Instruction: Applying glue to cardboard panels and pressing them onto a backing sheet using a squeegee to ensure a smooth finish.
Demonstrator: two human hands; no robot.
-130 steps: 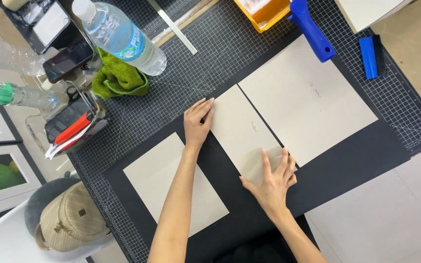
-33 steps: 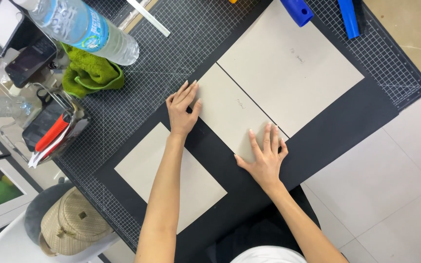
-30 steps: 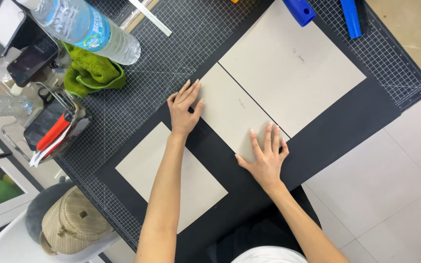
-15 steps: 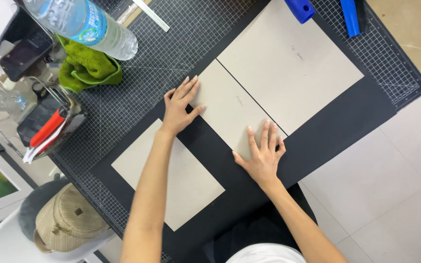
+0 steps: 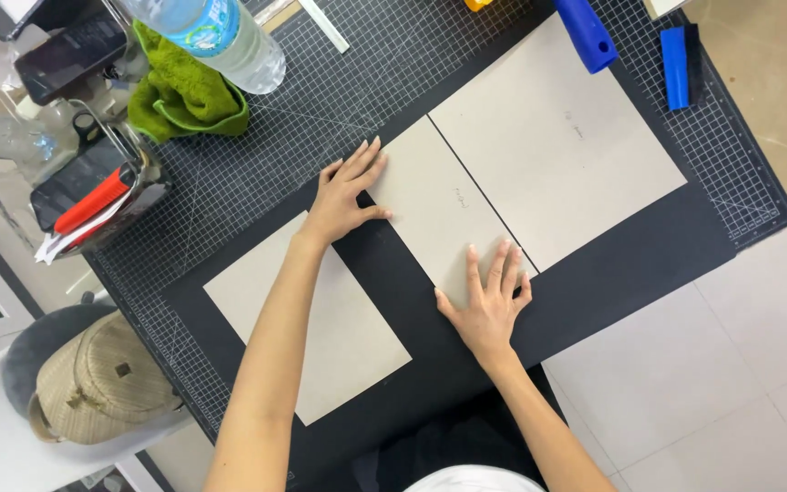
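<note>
Three grey boards lie on a black sheet (image 5: 630,264) on a gridded cutting mat (image 5: 257,173). My left hand (image 5: 343,196) lies flat, fingers spread, at the upper left corner of the narrow middle board (image 5: 434,205). My right hand (image 5: 489,305) presses flat on that board's lower end, fingers apart. A large board (image 5: 557,146) sits just right of the narrow one, with a thin gap between them. Another board (image 5: 316,319) lies to the left, under my left forearm. Neither hand grips anything.
A water bottle (image 5: 220,32) and a green cloth (image 5: 184,96) sit at the mat's top left, beside a holder with red-handled tools (image 5: 93,205). Blue tools (image 5: 585,32) (image 5: 676,64) rest at the top right. A tan bag (image 5: 102,383) sits on a chair at lower left.
Both hands have stayed on the narrow middle board; my left hand shifted slightly along its upper corner. The camera view has drifted a little.
</note>
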